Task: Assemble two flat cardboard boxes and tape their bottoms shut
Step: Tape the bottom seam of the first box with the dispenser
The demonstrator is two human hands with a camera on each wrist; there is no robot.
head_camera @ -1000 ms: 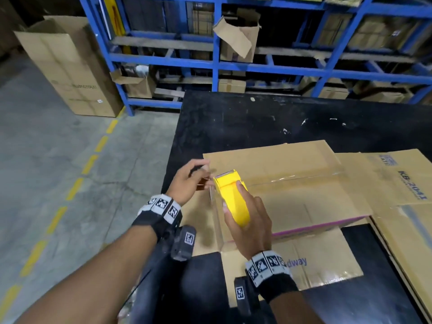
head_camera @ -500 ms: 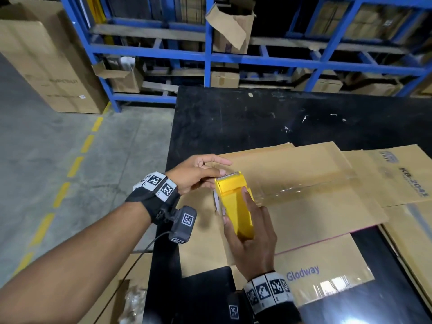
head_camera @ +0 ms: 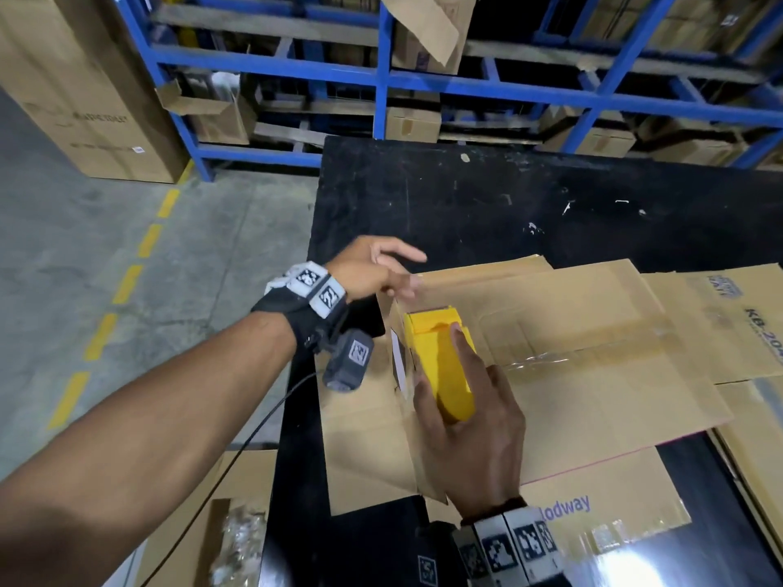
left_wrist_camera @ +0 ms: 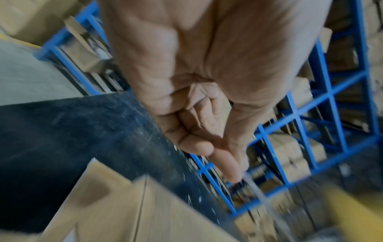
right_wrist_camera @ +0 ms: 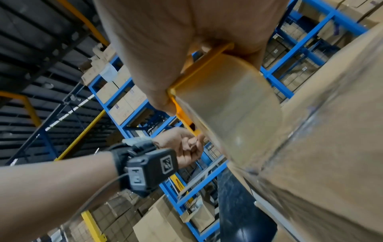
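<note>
Box point(head_camera: 572, 374) sat assembled on the black table point(head_camera: 466, 197), taped bottom up; clear tape strip point(head_camera: 593, 353) ran along the centre seam, away from the right hand's grip toward the far end. Yellow tape dispenser point(head_camera: 440, 358) was at the near end of that seam, right at the box's left edge.

Right hand point(head_camera: 470, 430) was wrapped around the dispenser, fingers curled over its body, clamped on it.

Change vs half a second earlier: left hand point(head_camera: 373, 269) had been down at the dispenser's nose, on the tape end. Now it was lifted off and just beyond the dispenser, fingers spread loose. Left wrist view showed thumb and forefinger close together with a thin streak below them, possibly tape; too blurred to confirm. Dispenser had tipped down over the box edge.

Read: seam run looked finished, tape being cut or folded over the edge.

A second, flat carton point(head_camera: 728, 324) lay to the right of the grip, overlapped by the box. Judged roughly half done.
</note>
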